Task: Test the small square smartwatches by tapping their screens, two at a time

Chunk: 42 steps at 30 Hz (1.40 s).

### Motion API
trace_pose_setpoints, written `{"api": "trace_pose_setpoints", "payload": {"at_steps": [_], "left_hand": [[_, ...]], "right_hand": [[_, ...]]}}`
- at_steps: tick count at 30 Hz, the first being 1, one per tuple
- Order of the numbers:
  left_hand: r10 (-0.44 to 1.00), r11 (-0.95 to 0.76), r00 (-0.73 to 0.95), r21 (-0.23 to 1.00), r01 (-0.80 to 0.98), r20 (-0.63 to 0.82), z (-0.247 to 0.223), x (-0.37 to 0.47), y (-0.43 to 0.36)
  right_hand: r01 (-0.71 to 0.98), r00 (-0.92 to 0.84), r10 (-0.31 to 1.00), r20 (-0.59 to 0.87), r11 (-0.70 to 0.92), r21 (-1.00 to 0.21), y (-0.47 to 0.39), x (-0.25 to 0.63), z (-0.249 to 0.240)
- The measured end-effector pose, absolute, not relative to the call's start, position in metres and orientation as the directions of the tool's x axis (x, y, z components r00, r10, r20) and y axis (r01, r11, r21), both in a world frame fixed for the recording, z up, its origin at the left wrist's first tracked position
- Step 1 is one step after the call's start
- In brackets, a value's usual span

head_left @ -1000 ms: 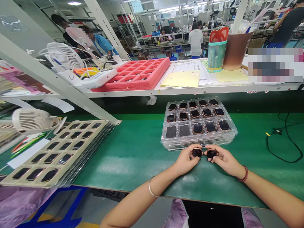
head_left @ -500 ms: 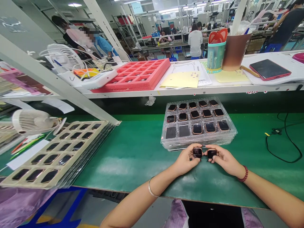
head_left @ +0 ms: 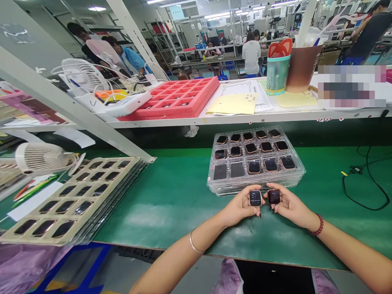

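The left hand point(head_left: 240, 207) has its fingers and thumb closed on the edges of a square black watch body with gold-coloured rim point(head_left: 255, 198), and its screen shows pale marks. Just beside it, the right hand point(head_left: 290, 207) is pinching a second square watch body, black with copper-coloured rim point(head_left: 273, 196), whose screen is darker. Both watch bodies are in front of the person, above a smooth green tabletop point(head_left: 159, 204). Directly beyond the hands there is a stack of clear plastic trays point(head_left: 260, 180), and its top tray carries more square watches. Well to the left of the grip stands a cream tray with dark rectangular pieces point(head_left: 75, 199). To the right lies a thin black cable point(head_left: 356, 169). Farther beyond, a red foam tray point(head_left: 183, 109) rests on a white shelf point(head_left: 226, 121).
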<state>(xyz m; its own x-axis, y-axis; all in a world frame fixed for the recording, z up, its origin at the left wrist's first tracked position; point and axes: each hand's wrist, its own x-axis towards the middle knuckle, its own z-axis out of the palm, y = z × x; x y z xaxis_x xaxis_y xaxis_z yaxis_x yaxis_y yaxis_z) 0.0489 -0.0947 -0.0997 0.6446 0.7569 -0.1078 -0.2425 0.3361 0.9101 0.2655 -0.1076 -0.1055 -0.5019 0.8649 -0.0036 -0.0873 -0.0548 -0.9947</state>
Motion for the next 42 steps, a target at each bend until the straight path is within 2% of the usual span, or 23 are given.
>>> {"api": "trace_pose_setpoints", "payload": {"at_steps": [5,12,14,18,22,24,27,32,37,42], "left_hand": [[0.747,0.373,0.646,0.905,-0.206,-0.161,-0.099,0.046,-0.093],[0.736,0.399,0.663,0.877,-0.266,-0.134,-0.1,0.045,-0.091],[0.704,0.467,0.694,0.834,-0.294,-0.149,-0.102,0.045,-0.089],[0.595,0.656,0.769,0.694,-0.298,-0.232,-0.107,0.043,-0.085],[0.553,0.705,0.795,0.647,-0.289,-0.248,-0.109,0.042,-0.082],[0.558,0.696,0.792,0.66,-0.282,-0.249,-0.108,0.042,-0.083],[0.611,0.611,0.751,0.753,-0.245,-0.251,-0.105,0.043,-0.085],[0.734,0.378,0.644,0.917,-0.125,-0.215,-0.101,0.048,-0.095],[0.795,0.255,0.58,0.966,-0.05,-0.18,-0.101,0.052,-0.1],[0.821,0.217,0.544,0.976,-0.017,-0.173,-0.103,0.052,-0.098]], "right_hand": [[-0.166,-0.503,0.864,-0.025,-0.125,-0.978,-0.108,0.265,-0.107],[-0.198,-0.493,0.862,-0.117,-0.243,-0.95,-0.109,0.265,-0.101],[-0.244,-0.526,0.831,-0.18,-0.35,-0.904,-0.107,0.267,-0.101],[-0.271,-0.665,0.666,-0.337,-0.636,-0.723,-0.1,0.273,-0.104],[-0.251,-0.677,0.614,-0.406,-0.711,-0.657,-0.095,0.276,-0.11],[-0.265,-0.68,0.625,-0.384,-0.698,-0.665,-0.095,0.277,-0.11],[-0.28,-0.676,0.669,-0.308,-0.62,-0.733,-0.097,0.277,-0.107],[-0.221,-0.579,0.795,-0.181,-0.366,-0.904,-0.101,0.27,-0.103],[-0.084,-0.473,0.874,-0.11,-0.169,-0.982,-0.104,0.263,-0.106],[0.003,-0.438,0.895,-0.082,-0.089,-0.996,-0.108,0.261,-0.106]]}}
